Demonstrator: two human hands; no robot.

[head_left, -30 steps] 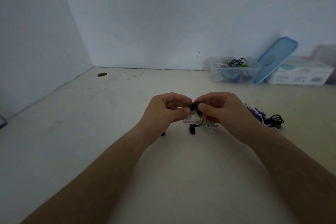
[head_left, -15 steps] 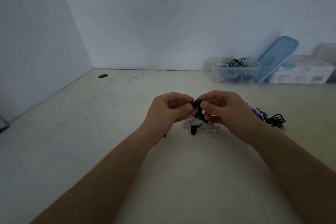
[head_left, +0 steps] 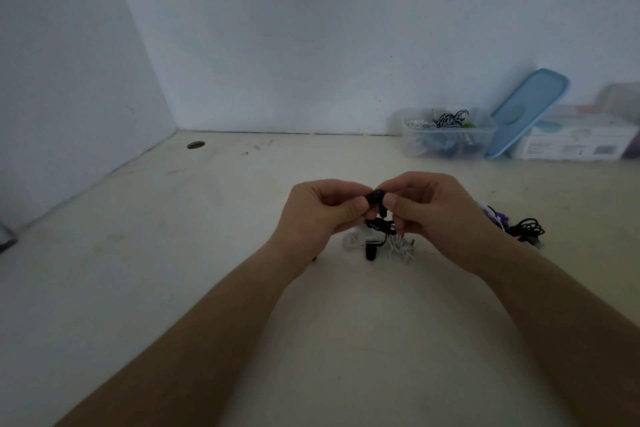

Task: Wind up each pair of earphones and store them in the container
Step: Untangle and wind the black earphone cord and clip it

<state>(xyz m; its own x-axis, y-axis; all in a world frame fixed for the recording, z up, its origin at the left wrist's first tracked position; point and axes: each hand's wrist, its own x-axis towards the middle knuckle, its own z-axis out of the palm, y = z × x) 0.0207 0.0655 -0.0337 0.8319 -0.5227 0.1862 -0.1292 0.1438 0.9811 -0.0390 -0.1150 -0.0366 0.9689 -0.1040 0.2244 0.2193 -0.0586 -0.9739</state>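
My left hand (head_left: 325, 210) and my right hand (head_left: 433, 210) meet above the table and both pinch the black earphones (head_left: 375, 199). A black earbud sticks up between my thumbs, its cord bunches below them and another bud dangles near the table. White earphones (head_left: 398, 248) lie on the table right under my hands. Purple earphones (head_left: 498, 218) and a second black tangle (head_left: 526, 229) lie to the right of my right wrist. The clear container (head_left: 446, 133) stands at the back right against the wall with several wound earphones inside.
A blue lid (head_left: 530, 107) leans against the wall beside the container, next to a white cardboard box (head_left: 575, 140). A small round hole (head_left: 195, 145) marks the table near the back left corner. Walls close the table at the back and left.
My hands rose slightly and the black earbud turned up between my thumbs. The cord bunch under them has shifted a little.
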